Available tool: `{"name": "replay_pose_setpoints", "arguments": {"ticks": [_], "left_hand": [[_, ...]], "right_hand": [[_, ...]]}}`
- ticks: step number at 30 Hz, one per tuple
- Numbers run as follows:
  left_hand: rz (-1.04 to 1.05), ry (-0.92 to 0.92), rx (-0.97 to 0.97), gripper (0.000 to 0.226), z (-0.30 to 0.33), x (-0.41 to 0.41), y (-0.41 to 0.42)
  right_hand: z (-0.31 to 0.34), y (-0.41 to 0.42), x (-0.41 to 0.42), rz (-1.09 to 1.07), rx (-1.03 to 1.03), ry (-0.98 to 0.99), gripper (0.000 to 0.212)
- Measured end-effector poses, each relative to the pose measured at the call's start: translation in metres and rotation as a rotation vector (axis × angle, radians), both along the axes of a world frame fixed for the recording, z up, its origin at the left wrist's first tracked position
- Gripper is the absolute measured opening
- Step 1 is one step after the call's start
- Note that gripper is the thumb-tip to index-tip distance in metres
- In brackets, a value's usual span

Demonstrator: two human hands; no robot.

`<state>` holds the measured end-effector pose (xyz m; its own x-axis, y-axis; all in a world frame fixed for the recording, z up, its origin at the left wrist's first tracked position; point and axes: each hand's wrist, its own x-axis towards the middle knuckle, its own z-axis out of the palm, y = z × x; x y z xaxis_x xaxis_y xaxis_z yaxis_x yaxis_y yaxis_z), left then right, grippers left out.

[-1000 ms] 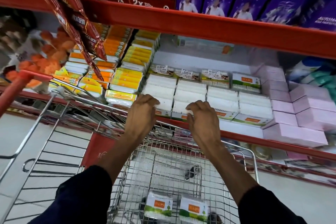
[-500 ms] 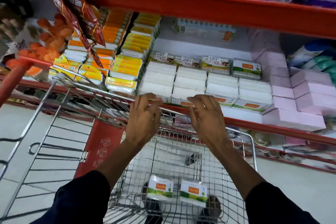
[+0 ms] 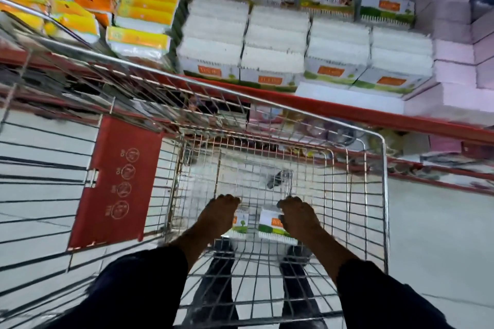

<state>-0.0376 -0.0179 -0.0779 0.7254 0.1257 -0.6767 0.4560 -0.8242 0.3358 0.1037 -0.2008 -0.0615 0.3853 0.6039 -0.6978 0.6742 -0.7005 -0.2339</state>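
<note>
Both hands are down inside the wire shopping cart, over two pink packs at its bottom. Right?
Not pink. The head view shows the left hand and right hand down inside the wire shopping cart, over two white-and-green packs with orange labels. The pink packs sit on the shelf.

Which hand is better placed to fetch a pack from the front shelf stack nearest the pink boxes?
Probably the right hand. Both hands are low in the cart, but that stack lies up and to the right, on its side; the left hand would need to cross over.
</note>
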Motion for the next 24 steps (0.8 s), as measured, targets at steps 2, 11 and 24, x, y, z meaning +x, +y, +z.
{"name": "replay_pose_setpoints", "arguments": {"ticks": [2,11,24], "left_hand": [[-0.005,0.017,0.007,0.053,-0.005,0.001,0.001],[0.058,-0.232,-0.109,0.029,-0.023,-0.019,0.017],[0.018,-0.639,0.225,0.037,0.206,0.046,0.019]], "right_hand": [[-0.006,0.001,-0.001,0.009,0.005,-0.02,0.038],[0.014,-0.001,-0.003,-0.097,0.143,0.006,0.022],[0.195,0.009,0.055,-0.206,0.552,-0.506,0.039]]}}
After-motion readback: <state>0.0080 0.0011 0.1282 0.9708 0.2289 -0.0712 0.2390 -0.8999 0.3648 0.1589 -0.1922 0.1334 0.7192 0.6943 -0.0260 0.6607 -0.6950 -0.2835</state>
